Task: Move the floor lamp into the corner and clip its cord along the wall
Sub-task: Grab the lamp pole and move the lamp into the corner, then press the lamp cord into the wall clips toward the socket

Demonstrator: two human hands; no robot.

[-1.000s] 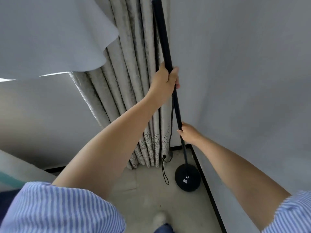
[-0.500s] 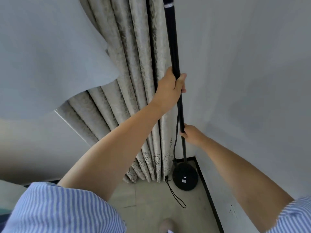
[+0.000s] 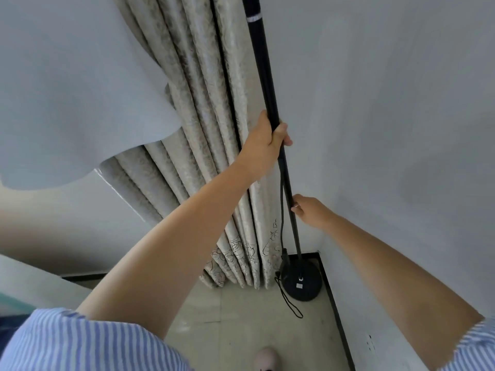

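Wall (image 3: 401, 103), right of our fingers: bare, meeting the curtain side at the corner; a black skirting runs along its foot.

Curtain (image 3: 209, 129), left of and behind our fingers: pleated, hanging to the floor (image 3: 241, 330).

Lamp: pole (image 3: 263, 76) upright, rising past our upper fingers and out of view, so the shade is unseen; base (image 3: 301, 279) flat on the floor far below both hands, tucked against the skirting; a second ago it sat further out from the corner, so we judge the move all but done.

Left hand (image 3: 265, 145): fingers wrapped round the pole, thumb on the near side, clamped; the grip matches a second ago.

Right hand (image 3: 310, 210): lower on the pole, fingers curled onto it from the wall side; how tightly, we cannot tell.

Cord (image 3: 281, 210): hangs just left of the pole between the two hands, reaches the base, then loops loose on the floor below our fingers; the loop has trailed in with the base; no clip in view; clipping along the wall not yet begun, and we judge it the next stage once the hands let go.
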